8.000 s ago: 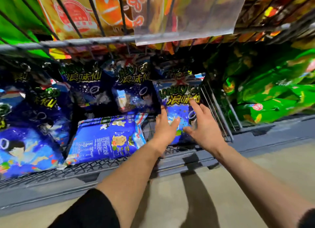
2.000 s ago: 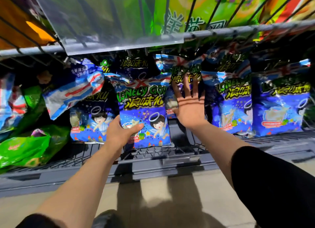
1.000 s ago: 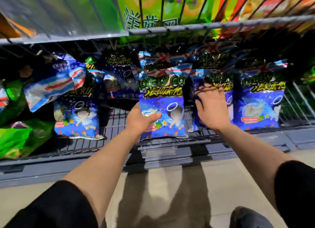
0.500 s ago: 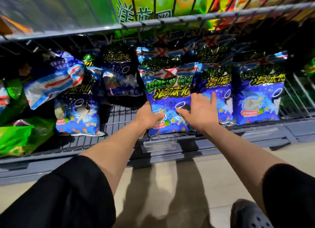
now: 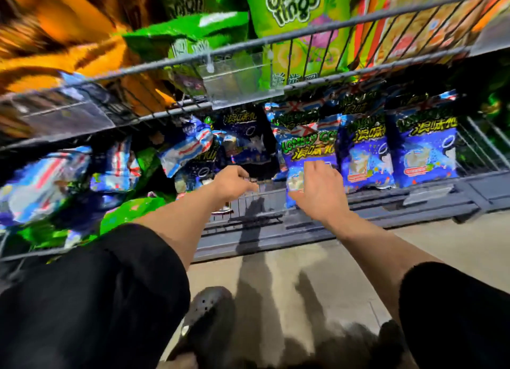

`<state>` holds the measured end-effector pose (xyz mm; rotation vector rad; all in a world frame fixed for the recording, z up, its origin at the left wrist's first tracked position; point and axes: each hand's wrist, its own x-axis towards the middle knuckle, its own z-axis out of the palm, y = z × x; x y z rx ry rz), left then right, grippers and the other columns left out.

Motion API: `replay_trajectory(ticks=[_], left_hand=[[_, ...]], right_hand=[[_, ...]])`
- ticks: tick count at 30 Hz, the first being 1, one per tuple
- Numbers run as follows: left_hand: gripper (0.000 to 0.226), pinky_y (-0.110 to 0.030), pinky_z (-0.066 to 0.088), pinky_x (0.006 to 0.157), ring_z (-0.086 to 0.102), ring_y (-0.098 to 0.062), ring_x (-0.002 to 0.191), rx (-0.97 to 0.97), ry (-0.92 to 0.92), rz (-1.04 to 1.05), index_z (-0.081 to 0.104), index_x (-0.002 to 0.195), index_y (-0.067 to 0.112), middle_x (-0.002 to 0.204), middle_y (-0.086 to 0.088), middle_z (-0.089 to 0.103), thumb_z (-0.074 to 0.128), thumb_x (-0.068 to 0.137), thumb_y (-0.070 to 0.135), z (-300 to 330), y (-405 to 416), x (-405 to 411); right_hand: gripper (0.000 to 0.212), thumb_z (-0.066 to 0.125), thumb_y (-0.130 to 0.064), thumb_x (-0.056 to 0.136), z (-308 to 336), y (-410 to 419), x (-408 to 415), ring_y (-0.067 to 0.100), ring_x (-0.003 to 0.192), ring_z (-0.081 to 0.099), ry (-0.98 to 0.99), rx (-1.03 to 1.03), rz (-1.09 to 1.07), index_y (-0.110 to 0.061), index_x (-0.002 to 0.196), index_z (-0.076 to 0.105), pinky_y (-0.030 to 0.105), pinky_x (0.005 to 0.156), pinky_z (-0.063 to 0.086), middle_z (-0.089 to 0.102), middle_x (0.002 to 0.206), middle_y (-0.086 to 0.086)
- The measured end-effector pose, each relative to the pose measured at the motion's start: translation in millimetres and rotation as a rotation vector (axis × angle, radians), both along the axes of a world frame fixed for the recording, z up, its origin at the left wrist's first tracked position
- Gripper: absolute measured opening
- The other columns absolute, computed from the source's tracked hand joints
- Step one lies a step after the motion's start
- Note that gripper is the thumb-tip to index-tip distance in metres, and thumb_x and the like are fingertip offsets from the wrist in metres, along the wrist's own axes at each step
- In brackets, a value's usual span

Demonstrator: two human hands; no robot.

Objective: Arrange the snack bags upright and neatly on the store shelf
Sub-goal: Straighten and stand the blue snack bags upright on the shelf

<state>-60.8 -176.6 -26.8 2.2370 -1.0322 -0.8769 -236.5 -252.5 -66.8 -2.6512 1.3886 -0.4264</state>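
Both hands reach toward blue snack bags on the wire shelf (image 5: 358, 203).
The right hand (image 5: 320, 189), fingers relaxed and apart, is in front of an upright blue snack bag (image 5: 309, 150); whether it touches is unclear. The left hand (image 5: 231, 182), loosely curled, holds nothing. Two more blue bags (image 5: 425, 147) stand upright to the right; a tilted bag (image 5: 185, 150) leans at left.

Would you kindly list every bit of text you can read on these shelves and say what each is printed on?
"onion rings": green bag on the upper shelf.
"LONELY GOD": blue snack bag by the right hand.
Yellow Chinese characters: that bag and the two blue bags to its right, too blurred to quote surely.
Small red labels on those bags: unreadable.
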Motion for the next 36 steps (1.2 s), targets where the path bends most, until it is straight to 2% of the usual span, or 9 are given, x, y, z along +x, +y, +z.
replay_trajectory(ticks=[3,7,17,22,26,28,30,33,36], left_hand=[[0.026,-0.025,0.046,0.061,0.053,-0.018,0.074,-0.087,-0.029,0.079,0.056,0.108,0.009,0.095,-0.008,0.058,0.068,0.086,0.018,19,40,8],[0.040,-0.038,0.046,0.096,0.059,-0.030,0.109,-0.173,-0.296,0.124,0.058,0.119,0.008,0.117,-0.013,0.063,0.069,0.083,0.019,25,85,36],[0.068,-0.043,0.043,0.103,0.050,-0.031,0.124,-0.279,-0.314,0.256,0.036,0.139,0.006,0.139,-0.015,0.047,0.070,0.083,0.024,9,136,116],[0.075,-0.022,0.040,0.090,0.056,-0.018,0.113,-0.353,-0.170,0.271,0.014,0.151,0.018,0.139,-0.003,0.046,0.060,0.091,0.019,14,120,132],[0.075,-0.006,0.040,0.057,0.051,-0.002,0.071,-0.310,-0.134,0.292,0.006,0.152,0.023,0.090,0.015,0.048,0.053,0.094,0.013,7,110,143],[0.076,-0.009,0.042,0.055,0.051,-0.006,0.068,-0.284,-0.119,0.267,0.007,0.152,0.026,0.083,0.009,0.052,0.051,0.093,0.007,2,107,148],[0.074,-0.019,0.043,0.057,0.053,-0.014,0.077,-0.260,-0.111,0.247,0.011,0.151,0.026,0.093,0.005,0.057,0.050,0.092,0.004,-4,106,155],[0.072,-0.017,0.042,0.072,0.055,-0.014,0.100,-0.261,-0.085,0.247,0.009,0.151,0.022,0.109,0.007,0.058,0.052,0.094,0.011,-9,103,160],[0.086,-0.018,0.036,0.094,0.050,-0.020,0.125,-0.267,-0.043,0.308,0.002,0.152,0.019,0.141,-0.007,0.048,0.061,0.089,0.020,-13,100,164]], right_hand=[[0.055,0.065,-0.044,0.081,9,38,5,0.037,0.113,0.049,-0.014,0.120,0.021,-0.004,0.114,0.047,0.046,0.094,0.040,0.052,0.118,0.019],[0.063,0.064,-0.043,0.083,22,59,34,0.038,0.117,0.045,-0.042,0.188,0.081,-0.003,0.126,0.040,0.045,0.097,0.040,0.046,0.125,0.019],[0.077,0.064,-0.035,0.087,27,104,179,0.032,0.125,0.041,-0.394,0.322,0.184,-0.009,0.145,0.022,0.040,0.098,0.040,0.038,0.139,0.016],[0.060,0.065,-0.036,0.085,28,93,235,0.032,0.110,0.054,-0.857,0.741,-0.028,-0.002,0.124,0.036,0.039,0.090,0.044,0.056,0.119,0.014],[0.051,0.064,-0.045,0.077,15,85,272,0.028,0.084,0.060,-1.131,1.167,-0.261,-0.009,0.106,0.043,0.045,0.079,0.053,0.059,0.094,0.010],[0.027,0.061,-0.035,0.085,16,83,282,0.021,0.068,0.053,-1.174,1.256,-0.279,-0.014,0.091,0.046,0.041,0.071,0.052,0.053,0.081,0.005],[0.005,0.051,-0.019,0.093,24,82,288,0.016,0.068,0.051,-1.224,1.353,-0.257,-0.016,0.091,0.048,0.039,0.079,0.052,0.048,0.081,0.000],[0.037,0.048,-0.007,0.093,22,81,295,0.016,0.071,0.052,-1.322,1.429,-0.293,-0.007,0.129,0.043,0.034,0.074,0.047,0.051,0.101,0.005],[0.038,0.056,0.002,0.086,14,83,291,0.024,0.077,0.056,-1.416,1.299,-0.457,-0.007,0.123,0.051,0.034,0.078,0.049,0.059,0.099,0.011]])
